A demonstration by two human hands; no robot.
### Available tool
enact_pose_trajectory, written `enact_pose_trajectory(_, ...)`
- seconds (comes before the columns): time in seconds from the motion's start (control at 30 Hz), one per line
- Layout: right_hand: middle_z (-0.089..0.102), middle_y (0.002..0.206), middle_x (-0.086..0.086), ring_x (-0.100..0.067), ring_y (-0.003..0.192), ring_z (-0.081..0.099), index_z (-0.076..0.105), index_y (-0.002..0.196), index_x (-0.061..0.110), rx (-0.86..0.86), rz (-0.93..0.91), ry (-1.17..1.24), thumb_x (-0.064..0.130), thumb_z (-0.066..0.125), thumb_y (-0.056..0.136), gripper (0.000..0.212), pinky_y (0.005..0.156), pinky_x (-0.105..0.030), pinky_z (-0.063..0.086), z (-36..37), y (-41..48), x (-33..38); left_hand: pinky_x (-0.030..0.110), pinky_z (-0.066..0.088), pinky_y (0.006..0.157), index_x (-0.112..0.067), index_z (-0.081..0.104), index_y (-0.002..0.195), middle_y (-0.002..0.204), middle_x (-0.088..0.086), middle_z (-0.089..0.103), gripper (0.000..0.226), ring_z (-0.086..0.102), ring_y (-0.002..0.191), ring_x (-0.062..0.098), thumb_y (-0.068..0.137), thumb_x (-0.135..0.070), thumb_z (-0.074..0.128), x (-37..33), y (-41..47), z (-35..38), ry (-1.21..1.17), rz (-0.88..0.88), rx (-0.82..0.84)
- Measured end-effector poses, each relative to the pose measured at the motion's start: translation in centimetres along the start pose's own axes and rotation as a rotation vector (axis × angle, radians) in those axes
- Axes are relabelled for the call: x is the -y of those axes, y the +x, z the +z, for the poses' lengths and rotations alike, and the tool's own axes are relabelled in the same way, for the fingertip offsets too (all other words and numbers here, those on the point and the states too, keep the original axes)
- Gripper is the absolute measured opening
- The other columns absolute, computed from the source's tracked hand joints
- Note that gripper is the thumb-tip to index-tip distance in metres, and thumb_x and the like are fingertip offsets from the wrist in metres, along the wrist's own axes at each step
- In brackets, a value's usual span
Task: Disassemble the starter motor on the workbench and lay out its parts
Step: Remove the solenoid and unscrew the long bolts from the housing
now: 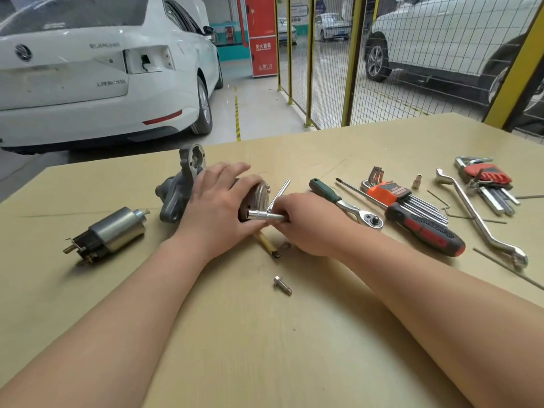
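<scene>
Our left hand point(217, 201) clasps the starter motor point(173, 195); our right hand point(306, 225) grips the T-handle socket wrench point(265, 215). We should keep it square on the bolt.

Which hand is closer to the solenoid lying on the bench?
Left. The left hand holds the starter motor just right of the solenoid; the right hand grips the socket tool farther right.

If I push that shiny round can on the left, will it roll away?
Probably only a little: the solenoid lies on its round side, but its brass tabs stick out and would likely catch. Mostly metal, so probably heavy.
</scene>
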State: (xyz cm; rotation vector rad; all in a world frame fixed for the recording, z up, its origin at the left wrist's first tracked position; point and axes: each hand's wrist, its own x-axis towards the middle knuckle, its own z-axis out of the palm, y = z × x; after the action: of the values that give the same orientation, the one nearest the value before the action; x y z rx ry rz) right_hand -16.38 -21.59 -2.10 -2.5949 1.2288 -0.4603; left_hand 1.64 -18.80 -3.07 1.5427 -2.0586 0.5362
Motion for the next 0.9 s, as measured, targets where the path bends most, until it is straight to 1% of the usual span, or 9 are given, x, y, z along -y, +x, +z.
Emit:
enact_pose_trajectory(0.07,0.059,0.081,0.004,-0.021,0.079,0.056,0.058,0.087,0.023,-0.047,0.007,0.003,0.03,0.05,0.09,0.011,0.065,-0.035,0.048,0.28,-0.16,0.03,0.042,0.011,0.11,-0.025,0.049,0.132,0.137,0.002,0.046,0.073,0.032,0.129,0.029,0.071,-0.063,0.06,0.36,-0.1,-0.03,0.005,-0.041,0.074)
enact_pose_trajectory(0.17,0.06,0.089,0.006,-0.02,0.084,0.055,0.057,0.091,0.025,-0.119,0.014,-0.015,0.028,0.051,0.087,0.008,0.071,-0.037,0.049,0.59,-0.24,-0.1,0.04,0.006,0.111,-0.029,0.042,0.137,0.138,-0.002,0.045,0.076,0.028,0.131,0.026,0.072,-0.061,0.065,0.56,-0.02,0.28,-0.003,-0.053,0.081)
enact_pose_trajectory(0.33,0.057,0.089,0.007,-0.02,0.084,0.055,0.054,0.092,0.025,-0.175,-0.028,-0.068,0.03,0.052,0.087,0.007,0.065,-0.035,0.046,0.78,-0.3,-0.41,0.037,0.005,0.11,-0.032,0.042,0.136,0.135,-0.006,0.047,0.072,0.027,0.127,0.022,0.073,-0.06,0.063,0.84,0.02,0.5,-0.028,-0.059,0.069)
enact_pose_trajectory(0.43,0.054,0.089,0.008,-0.019,0.084,0.054,0.052,0.091,0.027,-0.166,-0.024,-0.082,0.033,0.051,0.088,0.007,0.063,-0.033,0.042,0.94,-0.36,-0.52,0.033,0.006,0.106,-0.035,0.042,0.134,0.132,-0.009,0.047,0.07,0.029,0.124,0.019,0.072,-0.063,0.06,0.93,0.2,0.47,-0.023,-0.061,0.07)
enact_pose_trajectory(0.53,0.051,0.084,0.009,-0.016,0.08,0.051,0.052,0.084,0.027,-0.113,0.008,-0.072,0.042,0.048,0.09,0.017,0.064,-0.032,0.042,0.68,-0.15,-0.58,0.037,0.01,0.104,-0.038,0.04,0.133,0.131,-0.009,0.047,0.072,0.03,0.122,0.018,0.069,-0.067,0.055,0.94,0.34,0.52,-0.007,-0.068,0.092)
enact_pose_trajectory(0.6,0.056,0.08,0.005,-0.02,0.078,0.055,0.057,0.08,0.022,-0.058,0.051,-0.069,0.039,0.042,0.093,0.026,0.062,-0.033,0.043,0.31,0.06,-0.6,0.038,0.011,0.104,-0.038,0.039,0.133,0.132,-0.008,0.047,0.074,0.03,0.123,0.018,0.068,-0.066,0.058,0.93,0.26,0.6,0.01,-0.068,0.098)
enact_pose_trajectory(0.7,0.063,0.08,0.0,-0.021,0.074,0.057,0.064,0.085,0.02,-0.004,0.065,-0.07,0.033,0.042,0.093,0.027,0.059,-0.031,0.044,-0.05,0.18,-0.65,0.035,0.009,0.103,-0.038,0.038,0.134,0.133,-0.01,0.046,0.075,0.028,0.122,0.017,0.068,-0.064,0.061,0.92,0.19,0.52,-0.001,-0.062,0.103)
enact_pose_trajectory(0.8,0.055,0.073,0.007,-0.017,0.071,0.053,0.056,0.08,0.021,-0.03,0.032,0.006,0.04,0.049,0.091,0.023,0.059,-0.032,0.042,0.15,0.0,-0.71,0.033,0.006,0.103,-0.037,0.037,0.136,0.136,-0.011,0.044,0.075,0.025,0.123,0.017,0.07,-0.063,0.062,0.92,0.29,0.38,-0.026,-0.06,0.122)
enact_pose_trajectory(0.9,0.046,0.073,0.013,-0.015,0.077,0.052,0.047,0.081,0.028,-0.073,0.033,0.041,0.036,0.056,0.086,0.012,0.064,-0.031,0.042,0.51,-0.22,-0.87,0.037,0.008,0.104,-0.036,0.039,0.135,0.136,-0.011,0.044,0.074,0.025,0.125,0.018,0.07,-0.061,0.063,0.74,0.25,0.23,-0.073,-0.079,0.134)
